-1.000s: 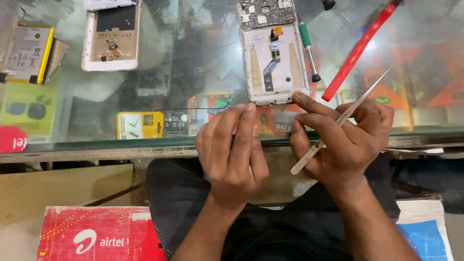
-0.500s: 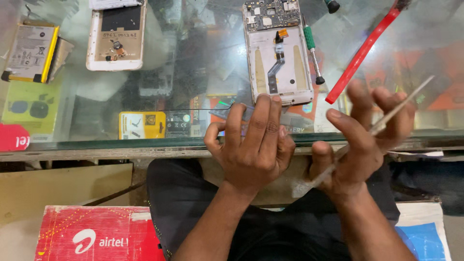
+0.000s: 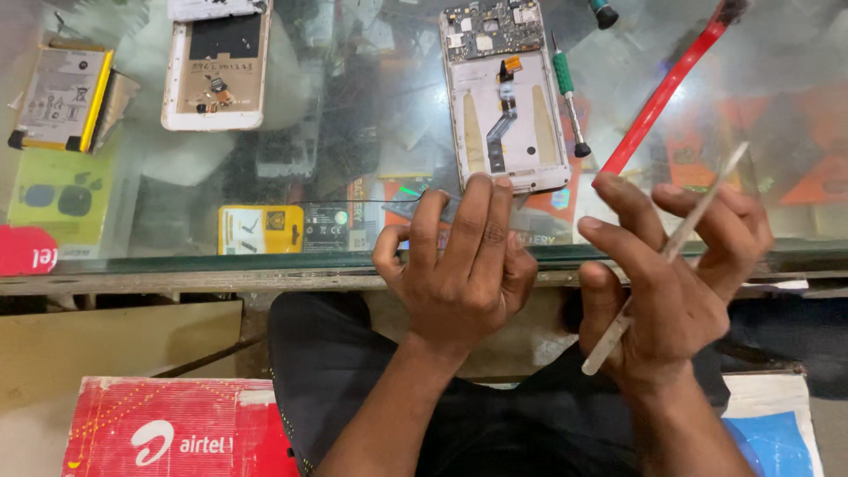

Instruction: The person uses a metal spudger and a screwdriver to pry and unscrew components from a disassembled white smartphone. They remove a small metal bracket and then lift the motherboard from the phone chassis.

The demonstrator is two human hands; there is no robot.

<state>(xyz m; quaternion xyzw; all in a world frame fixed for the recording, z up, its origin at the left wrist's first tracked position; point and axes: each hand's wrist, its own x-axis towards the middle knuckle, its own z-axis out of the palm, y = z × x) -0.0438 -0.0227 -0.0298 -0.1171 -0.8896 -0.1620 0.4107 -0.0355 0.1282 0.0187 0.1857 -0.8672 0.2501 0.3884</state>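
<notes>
Fingers of the left hand (image 3: 464,269) lie together, curled down on the glass counter (image 3: 353,115), tips touching the near edge of the opened phone (image 3: 505,97); whether they pinch anything, I cannot tell. Phone lies face down, back cover off, circuit board and flex cable bare, battery bay vacant. Judged: opening done, inner work left. Green screwdriver (image 3: 566,93) just beside it, red tool (image 3: 667,88) further right, both untouched. Right hand (image 3: 667,291) off the glass, fingers loosely spread, pale spudger (image 3: 667,256) held between them.
</notes>
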